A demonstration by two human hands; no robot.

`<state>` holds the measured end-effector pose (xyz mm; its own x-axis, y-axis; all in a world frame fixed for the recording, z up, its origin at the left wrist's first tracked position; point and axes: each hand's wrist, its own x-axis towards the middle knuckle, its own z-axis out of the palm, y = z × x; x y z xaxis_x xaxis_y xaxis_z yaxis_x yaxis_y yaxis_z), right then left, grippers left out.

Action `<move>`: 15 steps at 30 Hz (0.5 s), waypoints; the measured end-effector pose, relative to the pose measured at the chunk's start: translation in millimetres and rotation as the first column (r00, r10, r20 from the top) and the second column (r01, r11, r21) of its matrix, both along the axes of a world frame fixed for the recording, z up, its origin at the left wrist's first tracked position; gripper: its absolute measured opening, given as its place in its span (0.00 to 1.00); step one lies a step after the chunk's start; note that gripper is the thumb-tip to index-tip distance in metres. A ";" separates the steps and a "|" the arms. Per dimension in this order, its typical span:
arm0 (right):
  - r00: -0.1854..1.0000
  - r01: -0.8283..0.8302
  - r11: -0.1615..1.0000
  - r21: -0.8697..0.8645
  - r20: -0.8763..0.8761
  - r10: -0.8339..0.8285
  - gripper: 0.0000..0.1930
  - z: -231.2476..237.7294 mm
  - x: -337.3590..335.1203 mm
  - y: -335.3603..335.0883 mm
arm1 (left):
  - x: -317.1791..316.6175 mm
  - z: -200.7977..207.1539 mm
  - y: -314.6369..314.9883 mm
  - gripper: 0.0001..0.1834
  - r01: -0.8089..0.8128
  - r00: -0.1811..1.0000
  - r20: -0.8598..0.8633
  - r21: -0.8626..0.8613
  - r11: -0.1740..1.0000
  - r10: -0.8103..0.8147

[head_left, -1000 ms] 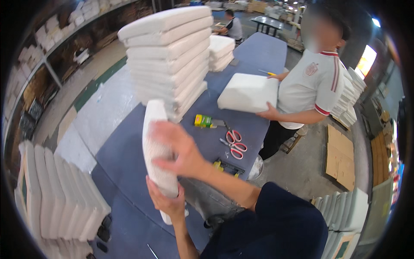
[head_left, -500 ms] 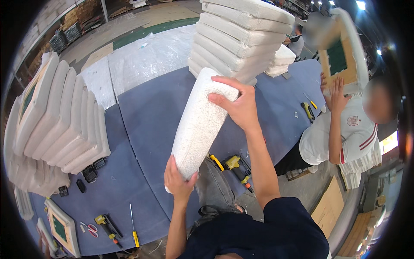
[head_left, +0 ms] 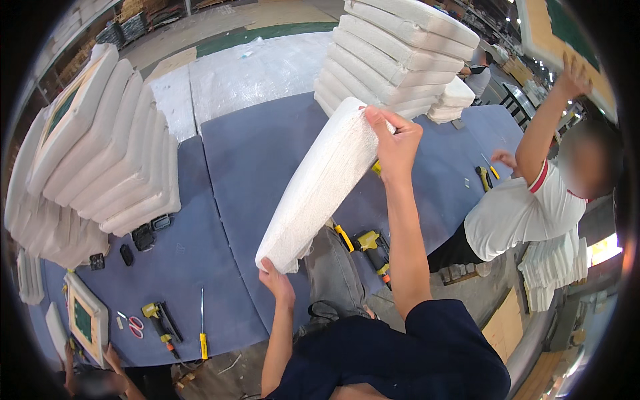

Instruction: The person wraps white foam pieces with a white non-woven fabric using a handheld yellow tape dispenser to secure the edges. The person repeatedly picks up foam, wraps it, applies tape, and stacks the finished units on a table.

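Observation:
A white fabric-covered seat cushion (head_left: pixel 320 183) is held tilted on edge above the blue-covered table, its underside turned from view. My right hand (head_left: pixel 397 143) grips its upper far corner, thumb on the near face. At the lower near end, my left hand (head_left: pixel 278 283) is closed round the cushion's bottom corner, fingers partly hidden behind it. Just right of the cushion's lower part lie a yellow-green staple gun (head_left: pixel 371 248) and a yellow-handled screwdriver (head_left: pixel 343 238).
Stacks of white cushions stand ahead (head_left: pixel 400 60) and left (head_left: pixel 113 147). Another staple gun (head_left: pixel 159 323), red-handled scissors (head_left: pixel 135 327) and a screwdriver (head_left: pixel 203 343) lie front left. At right a co-worker (head_left: pixel 520 213) raises a padded panel (head_left: pixel 533 30); another person's hands hold a panel (head_left: pixel 100 313) lower left.
The cushion has turned more edge-on, its lower end shifting up off my left palm. The co-worker at right has lifted the panel higher. Hands now grip the lower-left panel.

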<state>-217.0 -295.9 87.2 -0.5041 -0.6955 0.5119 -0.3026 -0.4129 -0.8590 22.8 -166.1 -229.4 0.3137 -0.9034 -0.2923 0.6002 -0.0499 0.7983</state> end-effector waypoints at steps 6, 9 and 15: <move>0.996 0.085 0.985 -0.151 0.012 -0.084 0.15 -8.0 4.5 -3.0 | 10.9 10.8 -2.5 0.37 -0.027 0.998 -0.056 0.037 0.999 0.029; 0.993 0.115 0.977 -0.181 0.000 -0.117 0.18 -13.4 2.7 0.2 | 29.9 8.5 2.5 0.35 0.007 1.000 0.022 0.106 0.994 -0.009; 0.994 0.111 0.965 -0.238 0.002 -0.113 0.20 -39.0 13.6 32.1 | 38.6 104.1 -2.3 0.44 0.234 0.574 0.810 -0.302 0.924 0.120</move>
<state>-203.5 -263.8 48.2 -0.5650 -0.4929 0.6617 -0.3677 -0.5675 -0.7367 61.4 -168.4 -125.3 0.1979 -0.9033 0.3805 -0.2936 0.3157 0.9023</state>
